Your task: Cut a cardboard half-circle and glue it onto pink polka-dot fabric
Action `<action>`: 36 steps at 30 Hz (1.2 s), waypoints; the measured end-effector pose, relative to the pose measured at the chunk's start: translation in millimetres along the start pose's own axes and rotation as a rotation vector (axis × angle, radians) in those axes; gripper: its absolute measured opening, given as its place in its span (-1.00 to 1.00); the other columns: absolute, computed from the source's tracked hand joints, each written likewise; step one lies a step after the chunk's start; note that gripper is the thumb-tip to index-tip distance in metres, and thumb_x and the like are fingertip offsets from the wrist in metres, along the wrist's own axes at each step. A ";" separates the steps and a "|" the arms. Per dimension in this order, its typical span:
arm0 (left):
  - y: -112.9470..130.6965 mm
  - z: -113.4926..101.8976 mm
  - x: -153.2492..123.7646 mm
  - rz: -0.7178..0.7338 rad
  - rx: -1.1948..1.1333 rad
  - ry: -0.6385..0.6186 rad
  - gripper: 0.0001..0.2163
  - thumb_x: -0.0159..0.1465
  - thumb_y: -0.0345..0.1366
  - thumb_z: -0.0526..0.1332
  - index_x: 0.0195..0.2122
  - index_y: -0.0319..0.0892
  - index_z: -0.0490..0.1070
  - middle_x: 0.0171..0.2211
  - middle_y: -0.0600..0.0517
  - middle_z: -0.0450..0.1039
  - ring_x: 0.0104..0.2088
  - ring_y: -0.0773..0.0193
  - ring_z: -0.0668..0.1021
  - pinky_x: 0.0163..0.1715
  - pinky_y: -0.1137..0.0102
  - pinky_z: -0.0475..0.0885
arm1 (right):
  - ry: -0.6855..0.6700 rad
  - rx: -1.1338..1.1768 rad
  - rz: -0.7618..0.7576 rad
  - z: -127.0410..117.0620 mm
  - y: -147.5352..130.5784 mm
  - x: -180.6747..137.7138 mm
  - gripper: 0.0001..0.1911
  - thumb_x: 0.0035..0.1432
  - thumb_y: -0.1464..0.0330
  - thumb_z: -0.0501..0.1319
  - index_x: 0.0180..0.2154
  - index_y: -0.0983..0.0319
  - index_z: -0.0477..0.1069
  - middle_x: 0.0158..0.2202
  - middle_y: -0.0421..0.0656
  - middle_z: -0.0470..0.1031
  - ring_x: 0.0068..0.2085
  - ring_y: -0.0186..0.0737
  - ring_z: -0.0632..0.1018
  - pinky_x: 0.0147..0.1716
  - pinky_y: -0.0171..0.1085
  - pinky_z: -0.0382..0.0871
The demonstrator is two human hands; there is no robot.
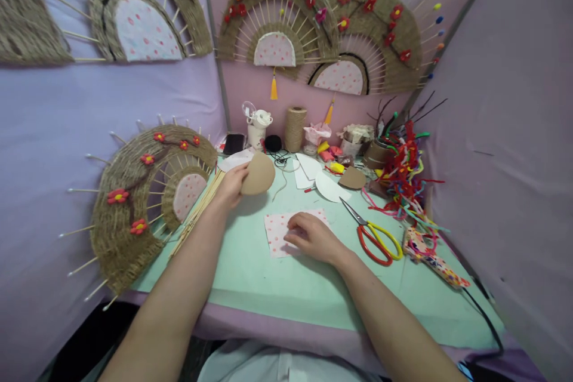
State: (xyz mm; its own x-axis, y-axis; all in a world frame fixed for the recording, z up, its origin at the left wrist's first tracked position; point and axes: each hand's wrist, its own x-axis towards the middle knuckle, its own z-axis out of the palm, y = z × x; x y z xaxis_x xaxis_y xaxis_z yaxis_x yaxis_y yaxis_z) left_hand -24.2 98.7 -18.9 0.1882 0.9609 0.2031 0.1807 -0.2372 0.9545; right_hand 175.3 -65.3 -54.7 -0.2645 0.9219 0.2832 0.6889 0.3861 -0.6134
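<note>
My left hand (233,184) grips a rounded piece of brown cardboard (258,174) by its left edge, raised above the table. On the light green cloth lies a white fabric piece with pink-red dots (274,239). Over its right part is my right hand (311,236), its fingers loosely bent and the thumb apart, with nothing seen in them; whether the fingertips touch the fabric I cannot tell. Scissors (367,230) with one red and one yellow handle lie to the right of that hand, their blades slightly apart.
A flower-patterned glue gun (434,259) with a black cord lies at the right. Behind are white paper shapes (332,187), a twine spool (295,129) and colourful pipe cleaners (407,167). Thin sticks (197,212) and a twine fan (129,215) flank my left arm.
</note>
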 end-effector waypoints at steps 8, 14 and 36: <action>1.6 28.1 -17.7 -0.084 -0.387 -0.299 -0.46 0.08 -0.11 0.28 0.09 -0.18 0.45 0.09 -0.06 0.47 0.06 0.06 0.47 -0.03 0.33 0.36 | 0.351 0.180 0.214 -2.9 10.4 0.9 -0.80 0.24 0.21 0.14 -0.29 0.20 0.40 -0.29 -0.14 0.52 -0.25 -0.20 0.49 -0.23 -0.23 0.33; -0.7 33.0 -28.6 -0.063 -0.226 -0.505 -0.37 0.19 -0.03 0.23 0.27 -0.11 0.23 0.17 -0.07 0.39 0.06 0.07 0.47 -0.04 0.34 0.36 | 0.558 0.536 0.394 -9.2 15.6 2.0 -0.63 0.16 0.05 0.18 -0.19 0.21 0.34 -0.24 -0.15 0.46 -0.40 -0.29 0.48 -0.52 -0.33 0.38; 3.0 36.1 -30.1 -0.448 -0.417 -0.472 -0.56 0.19 0.02 0.24 -0.08 -0.23 0.52 -0.33 -0.10 0.54 -0.47 0.29 0.50 -0.53 0.45 0.36 | 0.592 0.684 0.057 -16.1 13.6 0.9 -0.94 0.05 0.35 0.26 -0.35 0.17 0.46 -0.15 -0.10 0.52 -0.06 -0.16 0.52 0.02 -0.08 0.39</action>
State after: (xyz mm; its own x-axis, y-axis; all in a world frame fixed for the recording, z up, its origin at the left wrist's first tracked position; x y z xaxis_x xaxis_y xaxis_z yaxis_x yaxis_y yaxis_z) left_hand 5.6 63.9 -30.1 0.5916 0.7675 -0.2468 -0.0242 0.3230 0.9461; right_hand 195.3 -59.7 -50.9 0.2782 0.8455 0.4558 0.0885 0.4500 -0.8886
